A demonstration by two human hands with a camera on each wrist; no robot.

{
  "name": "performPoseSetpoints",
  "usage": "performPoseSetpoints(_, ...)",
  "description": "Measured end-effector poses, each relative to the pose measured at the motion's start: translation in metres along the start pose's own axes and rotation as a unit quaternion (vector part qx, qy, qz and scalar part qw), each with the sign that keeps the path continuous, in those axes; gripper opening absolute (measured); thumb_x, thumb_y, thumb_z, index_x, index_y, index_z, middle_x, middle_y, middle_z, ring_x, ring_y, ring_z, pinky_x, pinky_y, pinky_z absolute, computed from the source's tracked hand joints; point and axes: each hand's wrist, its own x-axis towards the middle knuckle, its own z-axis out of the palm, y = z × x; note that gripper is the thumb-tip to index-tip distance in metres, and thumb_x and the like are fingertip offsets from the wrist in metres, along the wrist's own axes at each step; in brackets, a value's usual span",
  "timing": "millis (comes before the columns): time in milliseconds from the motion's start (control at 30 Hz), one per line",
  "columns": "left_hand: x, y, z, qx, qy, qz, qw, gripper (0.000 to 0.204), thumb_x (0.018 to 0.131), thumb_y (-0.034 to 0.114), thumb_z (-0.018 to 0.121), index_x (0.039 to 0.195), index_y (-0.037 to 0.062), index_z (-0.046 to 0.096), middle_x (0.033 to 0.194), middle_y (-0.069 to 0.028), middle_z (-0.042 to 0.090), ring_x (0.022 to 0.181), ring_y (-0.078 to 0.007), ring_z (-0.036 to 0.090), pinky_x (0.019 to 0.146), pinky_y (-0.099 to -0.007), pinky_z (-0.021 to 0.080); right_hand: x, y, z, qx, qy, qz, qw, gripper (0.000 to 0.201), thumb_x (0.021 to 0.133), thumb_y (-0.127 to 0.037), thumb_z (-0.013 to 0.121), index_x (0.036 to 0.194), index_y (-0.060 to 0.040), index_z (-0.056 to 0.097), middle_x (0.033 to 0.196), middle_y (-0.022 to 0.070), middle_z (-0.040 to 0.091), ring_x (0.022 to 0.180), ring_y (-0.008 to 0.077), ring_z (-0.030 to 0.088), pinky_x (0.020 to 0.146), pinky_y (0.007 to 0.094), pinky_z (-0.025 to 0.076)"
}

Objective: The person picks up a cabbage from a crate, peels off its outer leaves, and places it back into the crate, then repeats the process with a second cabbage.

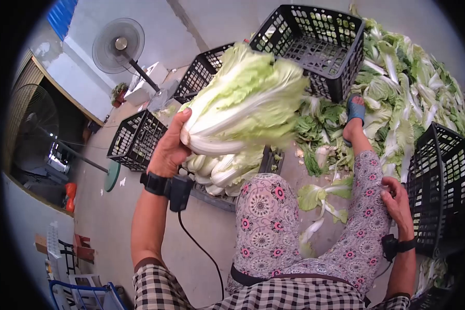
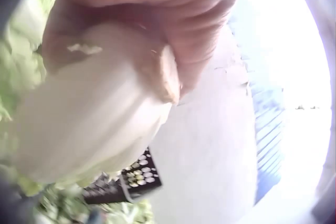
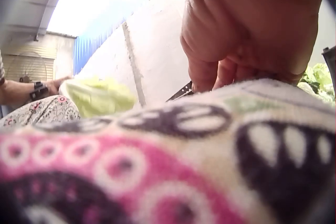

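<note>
My left hand [image 1: 168,150] grips a large Chinese cabbage [image 1: 243,106] by its white base. The cut stem end faces the palm, and the pale green leaves spread up and to the right, blurred at their tips. Close up in the left wrist view, fingers and thumb wrap the white base [image 2: 94,108]. Below it, several more cabbages [image 1: 227,173] lie in a low black crate. My right hand [image 1: 398,204] rests on the patterned trouser leg [image 1: 367,206], its fingers loosely bent; in the right wrist view the fingertips touch the cloth.
A black crate [image 1: 341,77] stands ahead, another crate [image 1: 439,186] at the right, and a smaller crate [image 1: 134,142] at the left. Piled cabbages and loose leaves [image 1: 398,88] cover the floor at the right. Fans [image 1: 120,44] stand at the left. A cable [image 1: 204,248] trails from the left wrist.
</note>
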Motion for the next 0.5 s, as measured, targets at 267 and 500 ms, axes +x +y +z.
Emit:
performPoseSetpoints(267,-0.016,-0.050,0.123,-0.119,-0.111,-0.114,0.980,0.057,0.092,0.043,0.047,0.130,0.0021,0.045,0.124,-0.0148,0.056,0.110,-0.0259,0.058,0.094,-0.0408,0.048,-0.049,-0.109,-0.018,-0.145,0.174,-0.371,0.901,0.075,0.064,-0.023,0.079,0.128,-0.0053,0.044,0.131,0.0208,0.045,0.122,0.0359,0.043,0.100,0.0440,0.035)
performPoseSetpoints(500,-0.069,-0.080,0.196,0.125,-0.308,-0.063,0.941,0.069,0.090,0.050,0.048,0.137,0.0011,0.035,0.130,-0.0133,0.049,0.116,-0.0213,0.050,0.097,-0.0332,0.041,-0.023,-0.111,0.017,-0.191,0.135,-0.451,0.861,0.082,0.057,-0.021,0.083,0.126,-0.0032,0.043,0.127,0.0195,0.048,0.118,0.0353,0.047,0.097,0.0470,0.036)
